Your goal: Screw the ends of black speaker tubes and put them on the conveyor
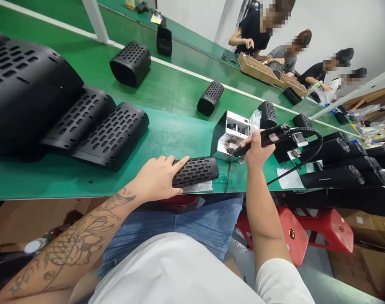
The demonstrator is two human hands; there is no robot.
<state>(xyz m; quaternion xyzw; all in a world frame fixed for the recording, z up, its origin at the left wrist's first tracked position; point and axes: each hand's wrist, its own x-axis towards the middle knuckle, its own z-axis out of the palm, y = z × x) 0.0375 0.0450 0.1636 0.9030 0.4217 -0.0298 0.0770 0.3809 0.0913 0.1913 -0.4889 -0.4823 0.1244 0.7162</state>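
Observation:
My left hand (pixel 159 177) is wrapped around one end of a black slotted housing (pixel 197 171), which lies near the table's front edge, partly on bubble wrap (pixel 200 186). In my right hand (pixel 256 150) is a black corded electric screwdriver (pixel 274 135), held nearly level. Its tip points left, at the front outlet of a small white and black screw feeder (pixel 232 133); whether the two touch I cannot tell. More slotted housings (pixel 113 135) are piled at the left, beside my left forearm.
A green conveyor belt (pixel 176 90) behind the mat carries several housings, one (pixel 210 98) near the middle. Several black cylinders (pixel 331 176) lie at the right. Red stools (pixel 290 232) stand below. Co-workers (pixel 252 31) sit across the line by a cardboard tray (pixel 258 69).

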